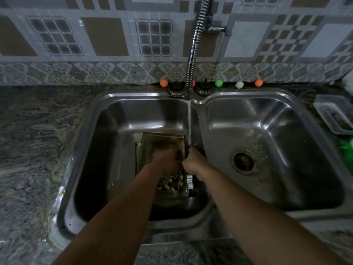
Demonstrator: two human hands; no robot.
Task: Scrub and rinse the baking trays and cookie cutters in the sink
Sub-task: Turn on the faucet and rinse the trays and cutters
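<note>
A stained metal baking tray (162, 142) lies in the left basin of the steel double sink (99, 119). My left hand (168, 159) presses on the tray's near part, blurred; whether it holds a scrubber I cannot tell. My right hand (193, 161) grips the tray's right edge, under the stream of water (189, 121) from the flexible faucet (194, 46). A person-shaped metal cookie cutter (174, 183) lies just below my hands. A second tray edge (138, 150) shows under the first.
The right basin with its drain (243, 162) holds nothing. A clear plastic container (334, 113) and a green item (346, 150) sit on the counter at the right. Coloured balls (218, 83) line the sink's back rim. Granite counter (34, 131) stretches left.
</note>
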